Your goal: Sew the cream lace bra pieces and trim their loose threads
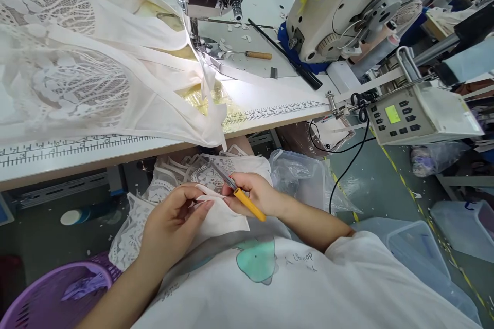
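Note:
My left hand [175, 218] pinches the folded edge of a white fabric piece [226, 218] between thumb and fingers, just above my lap. My right hand [254, 193] is closed around orange-handled scissors [250, 204], seen edge-on, with their narrow metal blades pointing up and to the left. Its fingertips also touch the right side of the fabric piece. Behind both hands, a heap of white lace garments [165, 177] hangs below the table edge. The fingers under the fabric are partly hidden.
Ahead is a sewing machine [316, 15] on a white table [270, 108] with a printed ruler edge. White lace garments [77, 77] cover its left side. A wooden-handled tool [258, 55] and fabric scraps lie there. A control box [409, 115], clear bins [301, 169] and a purple basket [57, 288] stand around.

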Demonstrator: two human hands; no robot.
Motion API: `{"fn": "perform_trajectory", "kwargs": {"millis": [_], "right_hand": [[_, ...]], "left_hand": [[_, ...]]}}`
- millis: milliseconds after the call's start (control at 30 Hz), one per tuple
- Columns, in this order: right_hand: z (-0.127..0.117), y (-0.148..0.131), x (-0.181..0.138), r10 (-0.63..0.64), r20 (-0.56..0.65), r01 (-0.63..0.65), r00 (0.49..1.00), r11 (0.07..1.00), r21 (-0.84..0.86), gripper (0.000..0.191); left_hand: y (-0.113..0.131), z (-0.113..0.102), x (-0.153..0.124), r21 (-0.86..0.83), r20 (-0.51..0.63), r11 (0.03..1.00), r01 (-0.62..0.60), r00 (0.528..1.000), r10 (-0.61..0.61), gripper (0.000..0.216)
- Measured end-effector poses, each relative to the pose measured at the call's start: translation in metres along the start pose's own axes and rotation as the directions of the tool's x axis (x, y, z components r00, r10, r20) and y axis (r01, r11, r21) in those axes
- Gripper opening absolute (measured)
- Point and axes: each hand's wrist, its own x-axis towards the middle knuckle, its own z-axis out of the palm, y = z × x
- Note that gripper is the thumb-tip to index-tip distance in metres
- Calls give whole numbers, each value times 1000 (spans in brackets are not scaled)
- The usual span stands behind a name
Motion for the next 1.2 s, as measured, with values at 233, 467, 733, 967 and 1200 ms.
{"fn": "perform_trajectory", "kwargs": {"millis": [233,467,733,967,1200], "right_hand": [[0,3,-4,-38,-15,37,999,996,-87,36],[-5,8,-4,-192,-14,177,981,927,-331,43],[-5,10,-5,-230,11,213,973,884,-416,39],[-8,10,-7,-129,-11,114,992,910,-399,42],[-5,15,-18,47,-121,-49,992,999,-7,32]], "left_hand": [[0,3,2,-9,19,1000,0,1000,1,13],[0,4,4,-63,36,986,154,988,-152,27],[11,3,3,128,141,992,-16,990,-2,25],[7,-1,2,164,-1,984,-62,998,63,27],[10,-2,-3,170,-109,985,-36,993,55,22]]}}
